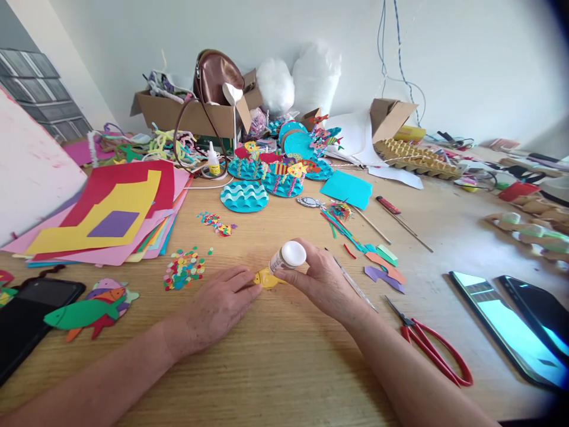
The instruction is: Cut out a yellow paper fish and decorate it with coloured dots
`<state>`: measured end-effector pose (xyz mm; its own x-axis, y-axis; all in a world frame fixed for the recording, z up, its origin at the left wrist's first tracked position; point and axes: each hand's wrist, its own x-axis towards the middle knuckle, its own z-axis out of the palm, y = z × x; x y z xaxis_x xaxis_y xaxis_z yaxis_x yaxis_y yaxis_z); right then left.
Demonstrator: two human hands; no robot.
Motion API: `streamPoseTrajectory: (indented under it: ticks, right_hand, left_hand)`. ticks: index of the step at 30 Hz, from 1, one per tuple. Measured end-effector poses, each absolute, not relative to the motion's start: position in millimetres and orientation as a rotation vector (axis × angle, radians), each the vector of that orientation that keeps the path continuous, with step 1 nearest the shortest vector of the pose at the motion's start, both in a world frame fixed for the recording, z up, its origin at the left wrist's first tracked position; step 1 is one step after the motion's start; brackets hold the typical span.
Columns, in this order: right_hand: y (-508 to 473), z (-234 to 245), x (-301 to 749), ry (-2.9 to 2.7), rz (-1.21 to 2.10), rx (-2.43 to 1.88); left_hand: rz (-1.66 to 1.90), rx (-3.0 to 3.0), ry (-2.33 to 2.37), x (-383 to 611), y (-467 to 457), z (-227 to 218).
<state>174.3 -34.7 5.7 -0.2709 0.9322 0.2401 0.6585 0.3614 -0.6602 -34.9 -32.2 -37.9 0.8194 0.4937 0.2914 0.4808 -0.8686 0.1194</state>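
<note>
center: right hand (pixel 323 279) grips cylindrical bottle (pixel 287 256); left hand (pixel 217 305), nearly flat, touches yellow fish (pixel 265 279); upper left: filled cardboard box (pixel 200 123).

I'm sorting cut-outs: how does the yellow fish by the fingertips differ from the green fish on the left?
The left hand touches the yellow fish; the green fish lies untouched atop other cut-out fish. The green fish looks longer than the yellow fish. Both heads point left.
</note>
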Motion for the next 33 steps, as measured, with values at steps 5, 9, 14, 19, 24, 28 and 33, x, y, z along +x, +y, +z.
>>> streamPoseTrajectory:
  ticks: [5,9,14,19,24,28,33]
  right_hand:
    - [-33,-1,170,-2.017,0.579,-1.287]
    - [-32,-3,169,-2.006,0.566,-1.297]
    - [-31,-4,168,-2.004,0.592,-1.288]
    - [-30,-5,169,-1.985,0.600,-1.264]
    - [-31,-3,172,-1.961,0.597,-1.293]
    - [-30,-6,168,-1.956,0.634,-1.246]
    - [-30,-6,169,-1.974,0.627,-1.269]
  left_hand:
    - [0.475,2.951,0.801,-34,-32,-37]
    - [0.466,2.952,0.799,-35,-32,-37]
    - [0.474,2.934,0.799,-35,-32,-38]
    - [0.490,2.927,0.801,-36,-32,-38]
    - [0.479,2.933,0.801,-35,-32,-36]
    - [0.476,2.942,0.806,-34,-32,-37]
    - [0.493,2.933,0.804,-35,-32,-39]
